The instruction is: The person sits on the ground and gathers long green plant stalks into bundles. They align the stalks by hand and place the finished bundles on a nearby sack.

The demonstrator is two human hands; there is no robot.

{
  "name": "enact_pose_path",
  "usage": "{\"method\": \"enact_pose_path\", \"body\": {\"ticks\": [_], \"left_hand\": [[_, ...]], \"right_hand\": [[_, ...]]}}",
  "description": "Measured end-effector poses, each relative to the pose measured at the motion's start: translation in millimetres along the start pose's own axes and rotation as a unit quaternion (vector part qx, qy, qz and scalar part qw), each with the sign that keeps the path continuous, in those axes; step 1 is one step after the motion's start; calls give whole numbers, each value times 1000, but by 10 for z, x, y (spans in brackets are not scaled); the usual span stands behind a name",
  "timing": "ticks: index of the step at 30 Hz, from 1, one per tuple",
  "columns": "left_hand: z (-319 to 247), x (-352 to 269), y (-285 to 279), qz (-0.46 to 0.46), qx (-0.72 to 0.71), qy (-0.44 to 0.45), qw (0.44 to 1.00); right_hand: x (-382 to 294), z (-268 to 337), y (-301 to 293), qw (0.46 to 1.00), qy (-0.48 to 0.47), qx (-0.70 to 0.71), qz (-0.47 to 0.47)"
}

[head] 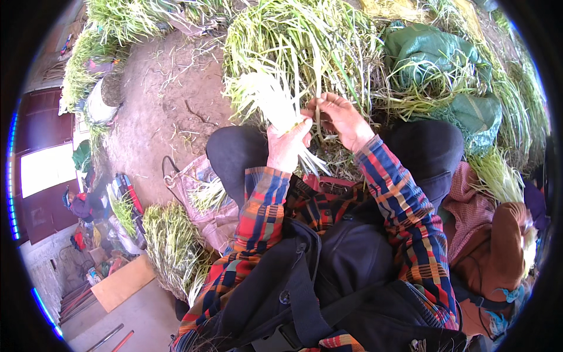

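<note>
My left hand is closed around a bundle of pale leafy stalks, whose leaves fan up and left and whose white ends stick out below the fist. Just right of it, my right hand pinches a single long stalk between thumb and fingers; the stalk stands nearly upright. The two hands are close together; whether they touch is hard to tell. Beyond them lies a large heap of green and yellowish leafy stalks. The bundle is overexposed, so its single stalks blur together.
Green woven sacks lie on stalks at the right. A pink sack bearing stalks lies by my left knee, near another pile. At the right edge sits a co-worker in a brown sleeve. Bits of stalk litter the dirt floor.
</note>
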State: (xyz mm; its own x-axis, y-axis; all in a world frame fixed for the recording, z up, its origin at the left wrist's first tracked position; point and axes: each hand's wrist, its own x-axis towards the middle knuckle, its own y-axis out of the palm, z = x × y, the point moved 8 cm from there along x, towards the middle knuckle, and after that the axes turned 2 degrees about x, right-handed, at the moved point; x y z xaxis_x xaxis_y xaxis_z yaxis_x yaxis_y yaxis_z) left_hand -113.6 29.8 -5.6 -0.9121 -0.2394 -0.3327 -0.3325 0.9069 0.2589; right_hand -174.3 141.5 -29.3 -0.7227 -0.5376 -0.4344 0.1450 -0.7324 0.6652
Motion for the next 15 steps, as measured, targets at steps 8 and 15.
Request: {"method": "enact_pose_path", "body": {"ticks": [8, 15], "left_hand": [[234, -667, 158, 179, 142, -65, 971], [-215, -279, -565, -54, -53, 4, 997]], "right_hand": [[355, 665, -774, 981, -114, 92, -127], [-95, 992, -1130, 978, -167, 9, -121]]}}
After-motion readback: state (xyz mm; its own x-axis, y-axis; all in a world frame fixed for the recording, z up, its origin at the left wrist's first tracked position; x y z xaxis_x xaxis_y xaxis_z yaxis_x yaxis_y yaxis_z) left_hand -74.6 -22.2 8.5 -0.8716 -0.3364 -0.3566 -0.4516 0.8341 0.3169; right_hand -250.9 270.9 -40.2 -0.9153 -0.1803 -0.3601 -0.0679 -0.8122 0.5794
